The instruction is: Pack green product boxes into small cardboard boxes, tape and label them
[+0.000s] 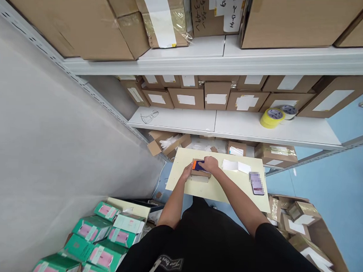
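On the cream tabletop lies a small cardboard box, a white flap or paper along its near edge. A flat dark blue and orange item rests at its top; I cannot make out its kind. My right hand is closed over the right end of that item, fingers curled. My left hand grips the left side of the box, thumb side beside the orange end. To the right of my right hand are white paper labels, and farther right a phone.
Shelves ahead hold labelled cardboard boxes, yellow tape rolls and glasses. An open carton sits below. Green boxes are stacked at the lower left. A large carton of parcels stands right. A grey wall bounds the left.
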{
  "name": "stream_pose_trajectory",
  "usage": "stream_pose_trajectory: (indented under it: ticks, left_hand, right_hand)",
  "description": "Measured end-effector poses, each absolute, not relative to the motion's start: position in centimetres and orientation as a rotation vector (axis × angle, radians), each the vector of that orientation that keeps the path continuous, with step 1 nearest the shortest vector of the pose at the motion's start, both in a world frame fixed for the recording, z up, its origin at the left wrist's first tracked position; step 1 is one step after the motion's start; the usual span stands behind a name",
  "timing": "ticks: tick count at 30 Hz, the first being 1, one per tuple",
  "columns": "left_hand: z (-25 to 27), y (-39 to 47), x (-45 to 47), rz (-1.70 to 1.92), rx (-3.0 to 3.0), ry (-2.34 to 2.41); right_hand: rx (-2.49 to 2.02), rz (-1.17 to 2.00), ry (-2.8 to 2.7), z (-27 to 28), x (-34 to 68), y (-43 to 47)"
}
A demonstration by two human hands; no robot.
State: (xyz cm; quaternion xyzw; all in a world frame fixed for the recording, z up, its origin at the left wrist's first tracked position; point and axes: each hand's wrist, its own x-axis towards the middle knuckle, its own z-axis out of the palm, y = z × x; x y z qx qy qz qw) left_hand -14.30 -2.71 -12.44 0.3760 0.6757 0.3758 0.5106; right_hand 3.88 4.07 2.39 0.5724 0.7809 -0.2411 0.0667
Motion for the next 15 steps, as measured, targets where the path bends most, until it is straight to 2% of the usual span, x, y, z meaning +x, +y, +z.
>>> stream_pose_trajectory:
  ticks: [6,15]
  left_hand:
    - [-13.1,-2.6,-12.2,0.882,1.052,1.833]
    - [-12.7,-2.4,-12.1,0.764,1.154,1.951]
  right_hand:
    - [1.712,-0.712,2.378,1.7,7.7,4.1]
    - [1.816,-0.663,2.265,3.0,21.9,5.7]
